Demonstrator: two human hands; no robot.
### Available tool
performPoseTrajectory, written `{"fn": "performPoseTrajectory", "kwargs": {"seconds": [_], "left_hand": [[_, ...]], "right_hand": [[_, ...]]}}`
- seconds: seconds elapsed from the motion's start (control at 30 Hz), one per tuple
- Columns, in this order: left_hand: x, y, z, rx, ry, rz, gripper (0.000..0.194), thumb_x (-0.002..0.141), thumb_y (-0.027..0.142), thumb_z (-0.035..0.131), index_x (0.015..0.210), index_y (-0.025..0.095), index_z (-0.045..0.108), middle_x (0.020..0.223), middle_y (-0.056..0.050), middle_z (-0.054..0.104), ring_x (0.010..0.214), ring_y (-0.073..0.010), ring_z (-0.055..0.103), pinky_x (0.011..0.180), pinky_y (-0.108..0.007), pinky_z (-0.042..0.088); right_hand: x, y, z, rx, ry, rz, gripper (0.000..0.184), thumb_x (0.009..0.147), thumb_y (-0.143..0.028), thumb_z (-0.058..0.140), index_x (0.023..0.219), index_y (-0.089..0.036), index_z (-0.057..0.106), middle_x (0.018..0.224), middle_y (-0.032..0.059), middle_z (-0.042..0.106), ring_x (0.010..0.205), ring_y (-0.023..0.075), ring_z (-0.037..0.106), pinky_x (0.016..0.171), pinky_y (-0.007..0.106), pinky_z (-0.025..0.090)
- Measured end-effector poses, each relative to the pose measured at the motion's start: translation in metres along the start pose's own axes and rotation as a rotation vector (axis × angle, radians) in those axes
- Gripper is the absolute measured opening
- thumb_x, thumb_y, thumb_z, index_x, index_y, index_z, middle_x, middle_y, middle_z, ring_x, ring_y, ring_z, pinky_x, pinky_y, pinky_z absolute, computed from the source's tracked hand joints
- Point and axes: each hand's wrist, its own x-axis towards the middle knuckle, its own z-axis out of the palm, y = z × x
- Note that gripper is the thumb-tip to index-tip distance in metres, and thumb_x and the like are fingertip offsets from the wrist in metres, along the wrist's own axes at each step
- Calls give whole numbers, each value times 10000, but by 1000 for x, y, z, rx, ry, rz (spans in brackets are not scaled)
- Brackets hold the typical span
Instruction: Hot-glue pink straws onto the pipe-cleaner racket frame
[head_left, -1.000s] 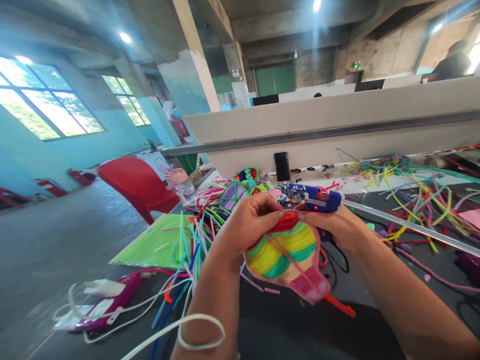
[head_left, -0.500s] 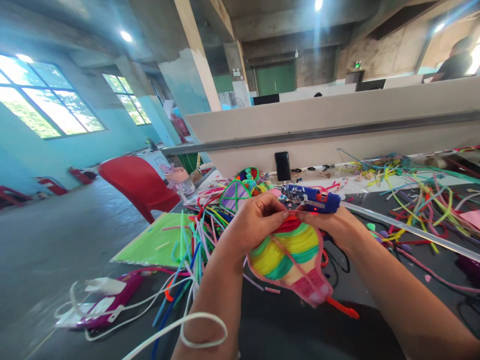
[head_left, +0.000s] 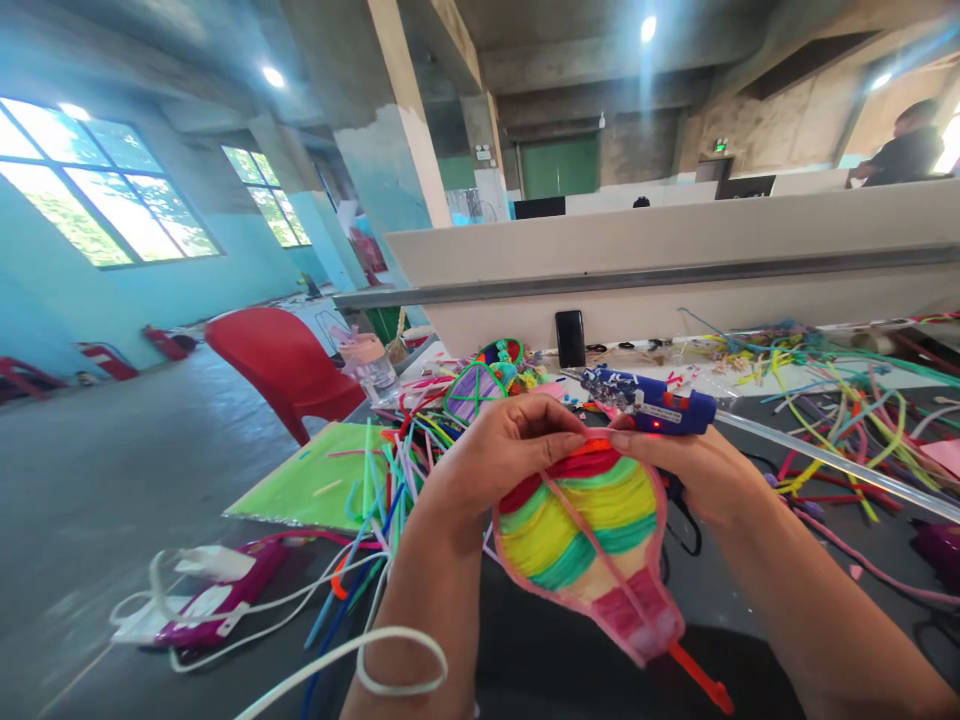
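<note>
A balloon-shaped pipe-cleaner craft (head_left: 600,530) with red, green, yellow and pink stripes hangs between my hands, its pink edge uppermost. A red-orange strip sticks out of its narrow lower end. My left hand (head_left: 529,440) pinches the top edge between thumb and fingers. Close beside it, my right hand (head_left: 675,460) pinches the same edge on the right. A blue glue gun (head_left: 660,402) lies across the top of my right hand, its nozzle toward the left and a red light lit. From its rear runs a long clear glue stick (head_left: 832,462). My right hand's lower fingers are hidden.
Loose pipe cleaners (head_left: 375,520) lie left of my arms, with more (head_left: 847,420) at the right. A green sheet (head_left: 307,475), a purple power strip (head_left: 225,600) with white cables and a phone (head_left: 570,338) are around. A red chair (head_left: 277,365) stands left; another person (head_left: 904,145) is far right.
The craft now hangs lower and faces me more fully, its narrow end shifted right and down. The glue gun has moved right with my right hand. The view has shifted slightly.
</note>
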Motion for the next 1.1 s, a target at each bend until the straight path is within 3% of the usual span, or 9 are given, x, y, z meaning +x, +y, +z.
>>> {"fn": "performPoseTrajectory", "kwargs": {"seconds": [0.37,0.67,0.9,1.1], "left_hand": [[3,0,-12,151,-56,75,233,857,376,681,985,185,717,934,-33,698,856,-140,639,758,-230,500],[2,4,-20,363,-191,102,307,897,423,601,1000,147,687,932,-50,679,836,-147,623,726,-230,482],[9,-2,-6,392,-275,61,335,869,436,618,988,128,678,797,-29,660,651,-97,554,579,-194,425],[22,-27,14,345,-400,44,270,852,387,643,920,126,663,741,-8,636,607,-76,522,541,-177,391]], "right_hand": [[2,6,2,142,-42,27,202,688,-304,812,872,-239,758,868,21,773,797,252,724,766,359,583],[-11,10,5,236,95,135,267,619,-273,844,866,-216,761,848,42,787,773,263,747,715,342,615],[-34,16,-10,196,180,121,256,652,-284,831,866,-172,747,852,61,778,790,263,737,757,365,600],[-56,27,-20,110,251,48,191,673,-295,804,794,-175,718,763,34,747,714,219,703,683,317,569]]}}
